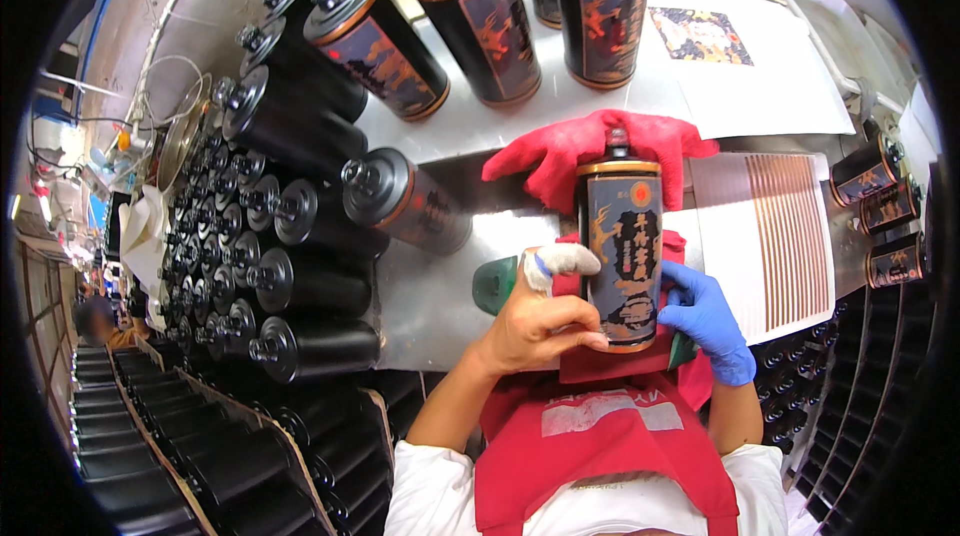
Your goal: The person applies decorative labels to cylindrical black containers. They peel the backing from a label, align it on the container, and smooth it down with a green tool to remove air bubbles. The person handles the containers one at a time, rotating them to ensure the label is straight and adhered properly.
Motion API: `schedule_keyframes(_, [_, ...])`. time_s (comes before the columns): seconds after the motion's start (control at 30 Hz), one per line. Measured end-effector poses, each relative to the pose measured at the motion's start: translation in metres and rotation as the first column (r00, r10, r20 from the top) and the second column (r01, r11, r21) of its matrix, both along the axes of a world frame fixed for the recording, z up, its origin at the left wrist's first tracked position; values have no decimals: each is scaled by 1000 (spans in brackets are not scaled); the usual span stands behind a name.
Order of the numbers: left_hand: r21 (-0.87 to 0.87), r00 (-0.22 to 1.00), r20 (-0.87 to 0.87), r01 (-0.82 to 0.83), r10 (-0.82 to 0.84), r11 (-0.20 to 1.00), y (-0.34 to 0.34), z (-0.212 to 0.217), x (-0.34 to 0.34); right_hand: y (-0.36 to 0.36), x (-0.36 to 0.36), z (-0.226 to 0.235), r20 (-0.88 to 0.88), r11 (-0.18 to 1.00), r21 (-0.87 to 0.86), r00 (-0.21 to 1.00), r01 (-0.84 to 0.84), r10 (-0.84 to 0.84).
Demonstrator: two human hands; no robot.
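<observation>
A dark bottle (628, 236) with a black and orange label lies on a red cloth (535, 161) in front of me, its neck pointing away. My left hand (540, 311), bare apart from a white finger cover, is closed on the bottle's left side near the base. In a blue glove, my right hand (708, 321) grips the right side, its fingertips against the label edge. A green flat piece (492, 286) rests on the metal table left of my left hand. Part of another green piece (683, 348) shows under my right hand.
Several labelled bottles (480, 31) stand at the back of the metal table (430, 311). A sheet of brown strips (785, 246) and a printed label sheet (702, 36) lie at the right. Many plain black bottles (318, 281) crowd the left; crates of black bottles (170, 461) stand below.
</observation>
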State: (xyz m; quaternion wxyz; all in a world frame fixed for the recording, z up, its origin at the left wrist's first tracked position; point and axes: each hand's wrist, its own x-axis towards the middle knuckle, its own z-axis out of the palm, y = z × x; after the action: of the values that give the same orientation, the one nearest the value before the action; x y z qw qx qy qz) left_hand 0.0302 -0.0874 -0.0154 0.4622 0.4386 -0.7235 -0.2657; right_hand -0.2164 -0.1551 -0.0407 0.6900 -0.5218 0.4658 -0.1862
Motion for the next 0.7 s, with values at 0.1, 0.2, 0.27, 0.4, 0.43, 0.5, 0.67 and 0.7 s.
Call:
schedule_keyframes(0.1, [-106,990,139,-23,38,994,-3,28,-16,6,1,24,49,967,-231,994,111,-102])
schedule_keyframes(0.2, [-241,963,260,-3,68,971,-15,42,-36,20,-1,39,34,874,-484,999,34,-20])
schedule_keyframes(0.27, [-267,954,299,69,15,961,-26,51,-47,27,6,44,19,769,-640,1000,3,13])
schedule_keyframes(0.4, [-292,960,280,96,-11,952,-35,58,-64,36,9,22,119,728,-664,985,171,-122])
schedule_keyframes(0.43, [-288,968,252,91,-16,953,-35,59,-67,37,6,23,168,811,-530,968,248,-186])
schedule_keyframes(0.5, [-205,983,178,-1,38,979,-31,58,-64,35,3,25,241,872,-310,919,379,-313])
schedule_keyframes(0.67, [136,917,-84,-376,389,917,-19,22,-53,6,-43,43,273,796,-56,777,602,-568])
schedule_keyframes(0.7, [269,893,-193,-351,407,897,-18,17,-55,-6,-56,44,271,774,-64,757,630,-594])
